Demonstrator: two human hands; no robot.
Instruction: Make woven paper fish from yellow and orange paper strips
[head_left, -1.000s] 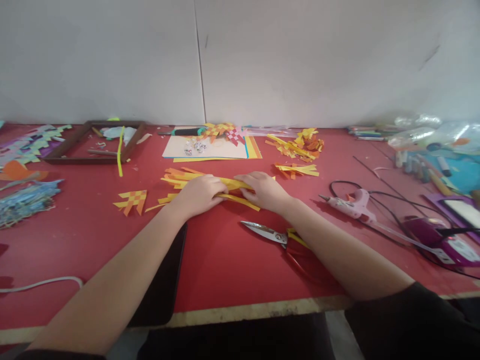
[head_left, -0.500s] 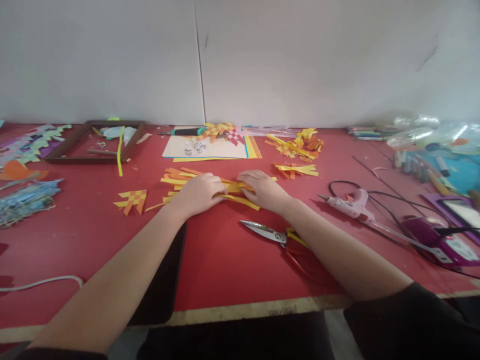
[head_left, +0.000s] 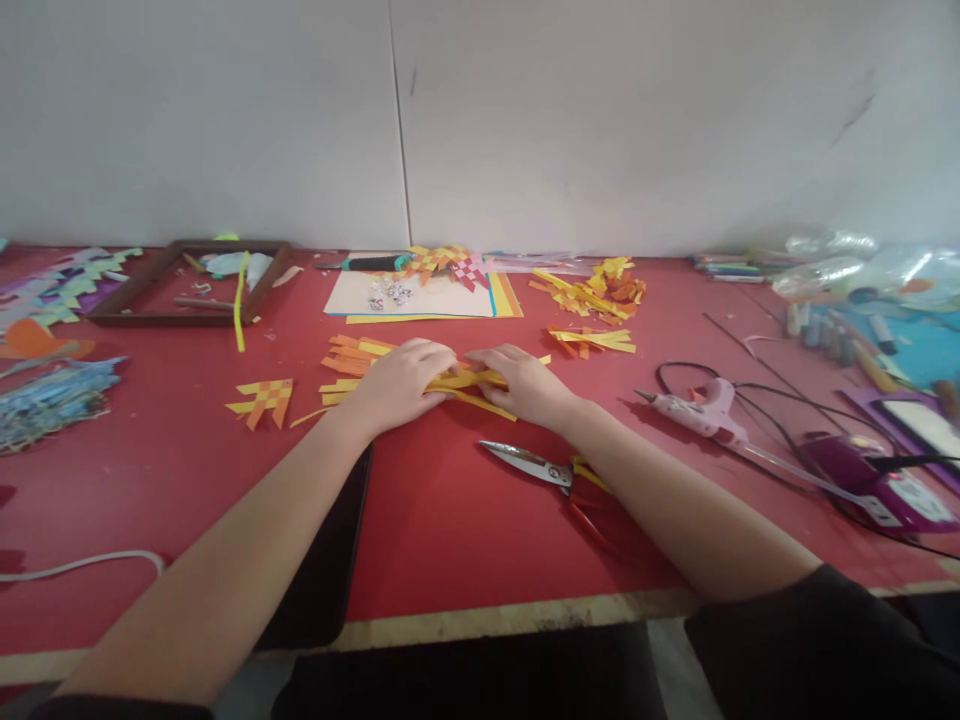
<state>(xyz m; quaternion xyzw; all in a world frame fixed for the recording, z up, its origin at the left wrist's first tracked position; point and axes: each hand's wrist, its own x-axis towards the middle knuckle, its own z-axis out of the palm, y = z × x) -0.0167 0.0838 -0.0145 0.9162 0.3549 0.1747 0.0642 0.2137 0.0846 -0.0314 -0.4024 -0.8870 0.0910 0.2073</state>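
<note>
Yellow and orange paper strips (head_left: pixel 356 352) lie in a loose bundle on the red table. My left hand (head_left: pixel 409 385) is closed over the middle of the bundle, its fingers curled round some yellow strips. Close beside it, my right hand (head_left: pixel 521 385) grips the right part of the same strips. The fingertips of both hands are partly hidden. Left of the bundle lies a woven yellow-and-orange paper fish (head_left: pixel 264 400). Scissors (head_left: pixel 529 462) with red and yellow handles rest below my right hand, partly under my forearm.
A pink glue gun (head_left: pixel 701 408) with its cable and a purple power strip (head_left: pixel 892 490) lie right. Behind are paper sheets (head_left: pixel 442 300), more strips (head_left: pixel 589 340) and a brown frame (head_left: pixel 165 320). A black tablet-like slab (head_left: pixel 330 560) sits under my left forearm.
My right hand has shifted slightly left, closer to my left hand. The strips between the hands have moved a little; the rest lies as before.
</note>
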